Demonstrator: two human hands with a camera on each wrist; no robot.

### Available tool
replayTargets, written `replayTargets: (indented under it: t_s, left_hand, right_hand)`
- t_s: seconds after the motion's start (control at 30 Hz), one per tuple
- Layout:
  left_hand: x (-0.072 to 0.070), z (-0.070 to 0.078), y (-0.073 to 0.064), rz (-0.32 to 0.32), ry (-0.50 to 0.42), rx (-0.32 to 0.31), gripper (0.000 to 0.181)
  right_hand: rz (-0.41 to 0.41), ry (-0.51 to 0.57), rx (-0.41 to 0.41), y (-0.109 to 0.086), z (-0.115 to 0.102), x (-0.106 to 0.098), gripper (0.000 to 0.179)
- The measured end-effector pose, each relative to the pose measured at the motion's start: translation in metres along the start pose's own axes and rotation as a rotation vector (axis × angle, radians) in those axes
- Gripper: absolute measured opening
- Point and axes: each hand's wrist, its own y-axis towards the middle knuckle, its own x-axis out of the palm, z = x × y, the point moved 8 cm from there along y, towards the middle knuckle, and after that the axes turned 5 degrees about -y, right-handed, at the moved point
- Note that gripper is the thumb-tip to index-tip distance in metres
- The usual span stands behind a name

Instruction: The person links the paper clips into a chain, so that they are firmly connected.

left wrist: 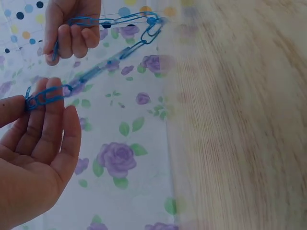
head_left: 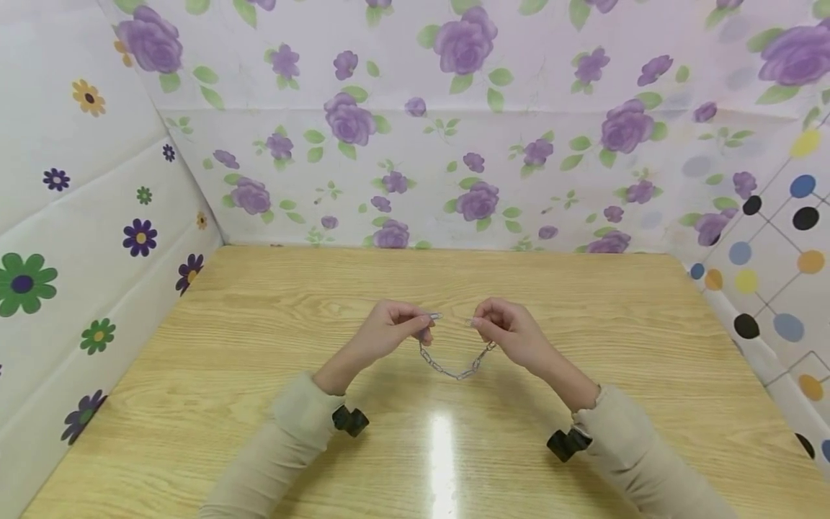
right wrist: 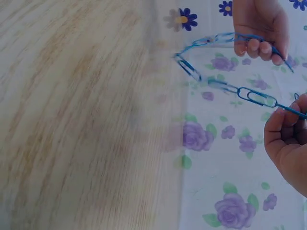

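Note:
A chain of linked paper clips [head_left: 457, 376] hangs in a U-shaped curve between the two hands, above the table. It looks silvery in the head view and blue in both wrist views. One end is pinched between the thumb and fingers of my left hand [head_left: 393, 333]. My right hand [head_left: 514, 333] pinches the opposite end at about the same height. A clip tip pokes out from each pinch, and a small gap separates the two tips. In the left wrist view, the left-hand end clip [left wrist: 48, 96] lies across the fingers.
Beneath the hands lies a wood-grain table [head_left: 259, 310]. Behind it stands a backdrop with purple roses [head_left: 480, 202]. A flower-patterned sheet [head_left: 58, 216] borders the left side, and a dotted sheet [head_left: 778, 288] the right. A bright glare streak falls on the tabletop.

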Motion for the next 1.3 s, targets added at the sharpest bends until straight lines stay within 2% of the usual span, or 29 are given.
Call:
replayTargets:
  t_s: [0.1, 0.33, 0.43, 0.57, 0.8, 1.03, 1.1, 1.23, 1.3]
  left_hand:
    - [0.007, 0.004, 0.003, -0.019, 0.131, 0.064, 0.018]
    - [0.021, 0.01, 0.009, -0.041, 0.417, 0.169, 0.014]
    - [0.03, 0.015, 0.01, -0.065, 0.533, 0.24, 0.013]
    - [0.041, 0.023, 0.009, -0.085, 0.632, 0.34, 0.011]
    - [0.05, 0.028, 0.007, -0.083, 0.691, 0.391, 0.011]
    - [0.051, 0.027, 0.004, -0.077, 0.67, 0.398, 0.011]
    - [0.049, 0.027, 0.003, -0.069, 0.649, 0.392, 0.011]
    - [0.045, 0.024, 0.002, -0.057, 0.595, 0.341, 0.012]
    - [0.043, 0.023, 0.002, -0.052, 0.575, 0.321, 0.012]
  right_hand:
    - [-0.015, 0.016, -0.017, -0.003, -0.003, -0.001, 0.009]
    - [-0.13, 0.078, -0.047, -0.007, -0.008, 0.001, 0.009]
    - [-0.163, 0.113, -0.049, -0.007, -0.009, 0.003, 0.009]
    - [-0.184, 0.145, -0.027, -0.006, -0.009, 0.004, 0.01]
    - [-0.212, 0.159, -0.025, -0.005, -0.012, 0.007, 0.009]
    - [-0.238, 0.168, 0.031, -0.005, -0.007, 0.011, 0.01]
    - [-0.24, 0.161, 0.026, -0.006, -0.005, 0.01, 0.009]
    - [-0.225, 0.137, 0.034, -0.009, 0.0, 0.007, 0.009]
    - [-0.211, 0.125, 0.063, -0.011, 0.003, 0.005, 0.011]
